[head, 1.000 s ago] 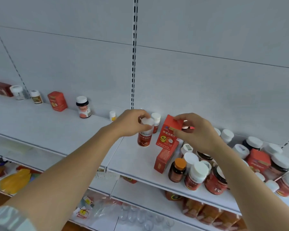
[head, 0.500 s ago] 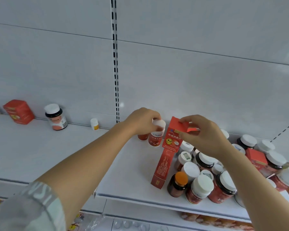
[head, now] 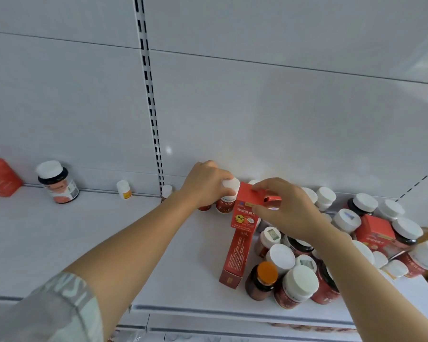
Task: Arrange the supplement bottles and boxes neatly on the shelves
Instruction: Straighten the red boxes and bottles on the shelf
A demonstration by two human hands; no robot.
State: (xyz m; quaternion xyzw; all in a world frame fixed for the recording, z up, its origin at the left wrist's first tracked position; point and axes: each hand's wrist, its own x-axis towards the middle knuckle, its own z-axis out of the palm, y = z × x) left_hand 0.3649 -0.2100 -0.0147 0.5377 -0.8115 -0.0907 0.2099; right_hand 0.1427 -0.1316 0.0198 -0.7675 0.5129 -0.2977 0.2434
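**White shelf, red stock: sorting under way at the back wall**

White metal defines the scene: a long shelf [head: 59, 243] backed by pale wall panels [head: 282, 119], split by a slotted upright [head: 150, 95]. Most of the shelf's left stretch lies bare, while the right end carries a crowded cluster of white-capped supplement bottles [head: 299, 287], jumbled together and touching, apparently awaiting sorting. Along the back edge to the left stand a red box [head: 0, 177] at the frame's edge, a dark bottle with a white cap [head: 57, 182] and a tiny white bottle [head: 124, 190], set well apart, which suggests a row being built against the wall.

A long red carton [head: 237, 257] lies flat, pointing from the front edge toward the back, beside the cluster. Above its far end the right hand [head: 289, 213] pinches an upright red box with a cartoon chick [head: 245, 211] by its top, fingers and thumb clamped on the flap; it seems tilted, probably on its way to a spot by the wall. The left hand [head: 208, 183] curls over the white cap of a small red-labelled bottle [head: 226, 201], which sits near the back edge just right of the upright, seemingly being set down there. Another red bottle [head: 204, 207] peeps out under the wrist. A patterned sleeve [head: 55, 309] shows lower left, and a lower shelf edge [head: 232, 327] runs beneath.
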